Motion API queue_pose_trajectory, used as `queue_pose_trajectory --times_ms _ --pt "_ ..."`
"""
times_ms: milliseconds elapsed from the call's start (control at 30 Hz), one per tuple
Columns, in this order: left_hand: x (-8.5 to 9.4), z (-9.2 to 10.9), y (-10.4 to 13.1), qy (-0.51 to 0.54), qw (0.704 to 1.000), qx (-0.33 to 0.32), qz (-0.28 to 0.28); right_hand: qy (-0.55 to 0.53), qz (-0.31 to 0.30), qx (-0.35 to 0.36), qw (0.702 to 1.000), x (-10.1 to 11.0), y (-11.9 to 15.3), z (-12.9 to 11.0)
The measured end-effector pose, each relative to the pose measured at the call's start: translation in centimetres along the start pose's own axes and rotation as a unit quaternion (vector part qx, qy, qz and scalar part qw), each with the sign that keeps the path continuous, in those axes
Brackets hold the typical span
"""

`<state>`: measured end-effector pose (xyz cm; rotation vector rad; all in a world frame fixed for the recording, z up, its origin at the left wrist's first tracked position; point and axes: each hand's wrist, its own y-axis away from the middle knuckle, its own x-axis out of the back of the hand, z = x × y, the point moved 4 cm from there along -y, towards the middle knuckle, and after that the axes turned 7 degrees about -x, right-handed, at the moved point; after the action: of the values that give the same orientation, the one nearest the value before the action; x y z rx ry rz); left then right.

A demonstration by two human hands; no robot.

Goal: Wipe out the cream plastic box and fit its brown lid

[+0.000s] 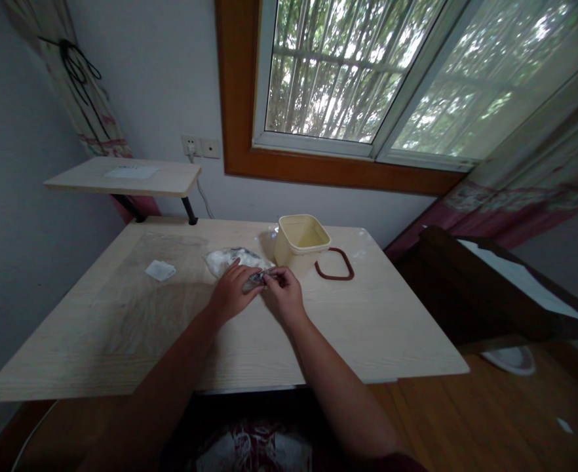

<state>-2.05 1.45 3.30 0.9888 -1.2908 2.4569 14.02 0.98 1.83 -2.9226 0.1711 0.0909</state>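
Head view, hands: 2, left hand (pixel 232 292) and right hand (pixel 286 295), close together over the table (pixel 382 321).
Grey object: 1, small, mottled dark grey and silvery (pixel 253 282); between the two hands, partly hidden by fingers.
Long axis: roughly left to right, slanting; left end nearer the person, right end farther off. Which end is the front, can't tell.
Left grip: thumb and fingers pressed on the object's left part.
Right grip: thumb and fingertips pinching its right end.
Silvery-white bag: 1, crumpled (pixel 240 257), just beyond the grip.
Tub: 1, cream, open top, upright (pixel 293 255), beyond the grip and to its right.
Bent strip: 1, reddish-brown, open loop (pixel 338 278), right of the grip, near the tub.
White piece: 1, flat (pixel 160 270), well left of the grip.
Clear sheet: 1, spread on the table (pixel 132 314), left of the grip, under the white piece.
Raised shelf: 1 (pixel 171 178), far left of the grip, 1 paper (pixel 132 172) on top.
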Motion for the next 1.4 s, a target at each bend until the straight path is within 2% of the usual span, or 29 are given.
queue_pose_trajectory --times_ms 167,400,767,967,1100,1300,1400 --pt "-0.1 0.6 0.1 -0.014 0.999 -0.021 0.026 0.024 -0.002 -0.003 1.000 0.0 0.0 0.4" --pt "0.0 0.9 -0.1 0.016 0.999 -0.007 0.030 0.115 -0.033 0.079 0.990 -0.1 0.2 -0.8" --pt "0.2 1.0 -0.3 0.073 0.996 -0.020 0.050 0.010 0.007 -0.042 0.999 -0.2 0.1 0.5" --pt "0.2 0.5 -0.1 0.082 0.995 -0.027 0.054 -0.035 0.009 -0.068 0.997 -0.1 -0.2 0.5" --pt "0.0 -0.2 0.1 0.075 0.996 -0.012 0.051 -0.032 -0.003 -0.047 0.998 0.1 -0.3 0.4" --pt "0.1 -0.9 0.4 0.063 0.997 0.036 0.011 -0.031 0.001 -0.007 1.000 0.7 -0.5 1.0" --pt "0.2 -1.3 0.5 0.056 0.997 0.051 -0.001 0.026 -0.022 0.039 0.999 0.6 -0.3 0.5"
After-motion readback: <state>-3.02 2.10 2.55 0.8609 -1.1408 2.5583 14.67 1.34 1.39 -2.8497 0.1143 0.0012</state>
